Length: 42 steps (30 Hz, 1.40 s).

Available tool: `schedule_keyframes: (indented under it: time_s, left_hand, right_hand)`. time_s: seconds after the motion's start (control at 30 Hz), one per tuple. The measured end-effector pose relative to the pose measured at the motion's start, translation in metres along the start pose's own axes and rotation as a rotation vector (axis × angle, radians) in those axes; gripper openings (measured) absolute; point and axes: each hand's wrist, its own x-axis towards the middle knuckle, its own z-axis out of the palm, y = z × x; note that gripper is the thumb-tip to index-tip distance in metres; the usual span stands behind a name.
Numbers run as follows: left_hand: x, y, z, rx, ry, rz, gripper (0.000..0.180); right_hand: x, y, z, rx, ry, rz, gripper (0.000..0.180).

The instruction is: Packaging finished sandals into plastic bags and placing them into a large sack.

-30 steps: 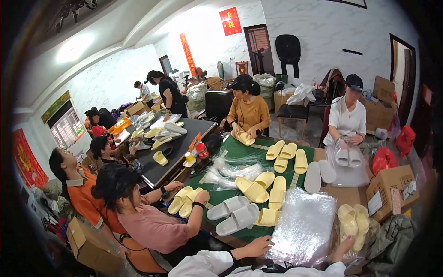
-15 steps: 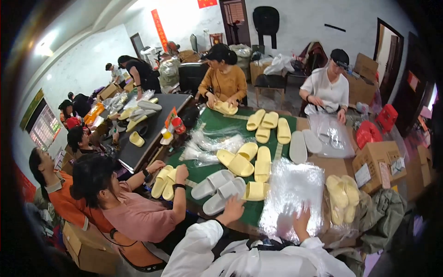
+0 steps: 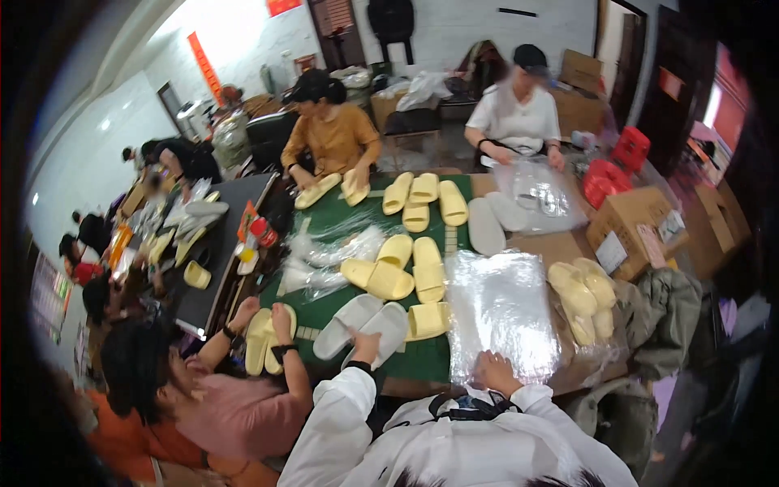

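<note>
My left hand is at the near end of a pair of light grey slide slippers, its fingers closed around the nearer one. Flat on the front edge of a stack of clear plastic bags lies my right hand, fingers stretched out and holding nothing. Between the slippers and the bags sits a yellow slipper. Another yellow slipper and a crossed yellow pair lie just beyond. My left palm hides part of the grey heel.
A co-worker in pink handles yellow slippers at my left. Two people sit across the green-topped table. Loose plastic wrap lies mid-table. At right are bagged yellow slippers, a cardboard box and red bags.
My left hand has moved onto the grey slippers, which now lie closer together. My right hand has slid back to the bags' near edge. Across the table, a co-worker has parted two yellow slippers.
</note>
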Motion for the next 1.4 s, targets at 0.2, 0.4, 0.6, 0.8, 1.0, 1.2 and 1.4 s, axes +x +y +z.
schedule_keyframes:
  time_s: [0.2, 0.4, 0.6, 0.8, 1.0, 1.2, 1.4]
  left_hand:
    - [0.047, -0.014, -0.013, 0.774, -0.512, 0.956, 0.065]
    - [0.034, 0.028, -0.026, 0.891, -0.686, 0.739, 0.059]
    - [0.023, 0.046, -0.024, 0.557, -0.723, 0.791, 0.057]
    - [-0.001, 0.049, -0.020, 0.114, -0.736, 0.660, 0.055]
    - [-0.054, 0.086, -0.016, -0.274, -0.841, 0.405, 0.050]
    - [-0.164, 0.195, -0.008, 0.445, -0.711, 1.219, 0.045]
    - [-0.166, 0.203, 0.120, -0.901, -1.485, -0.423, 0.050]
  right_hand:
    - [-0.002, -0.001, -0.001, 0.148, 0.168, 0.068, 0.049]
    - [-0.006, 0.018, 0.040, 0.208, 0.550, 0.069, 0.054]
    - [-0.019, 0.030, 0.048, 0.346, 0.661, 0.137, 0.045]
    - [-0.018, 0.040, 0.039, 0.417, 0.649, 0.209, 0.043]
    - [-0.008, 0.030, 0.019, 0.467, 0.637, 0.091, 0.046]
    - [-0.013, 0.013, -0.017, 0.936, 0.414, -0.051, 0.068]
    - [-0.023, 0.001, -0.041, 1.098, 0.709, -0.071, 0.083]
